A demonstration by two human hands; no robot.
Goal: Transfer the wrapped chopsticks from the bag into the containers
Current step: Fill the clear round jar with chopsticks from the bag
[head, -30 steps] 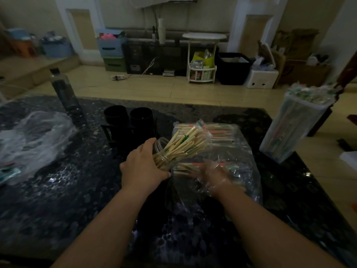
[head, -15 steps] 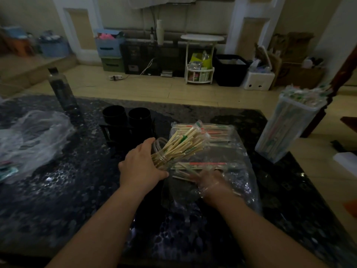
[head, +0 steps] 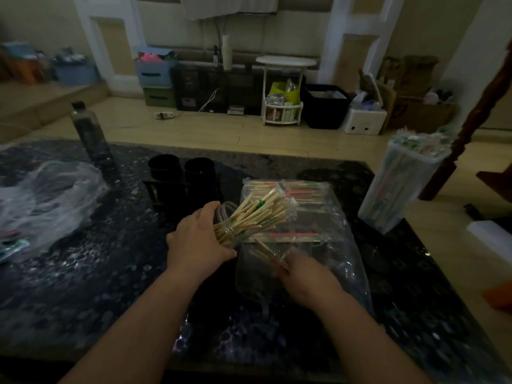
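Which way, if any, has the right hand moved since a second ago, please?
Yes: judged against the black cups, the right hand has pulled back toward the person, gripping a few wrapped chopsticks.

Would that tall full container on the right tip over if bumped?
Likely tippy: the tall container is narrow for its height and filled to the rim. It stands near the table edge, so it might fall off.

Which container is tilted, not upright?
The clear jar gripped by the left hand, leaning toward the bag; the tall full container and both black cups stand upright.
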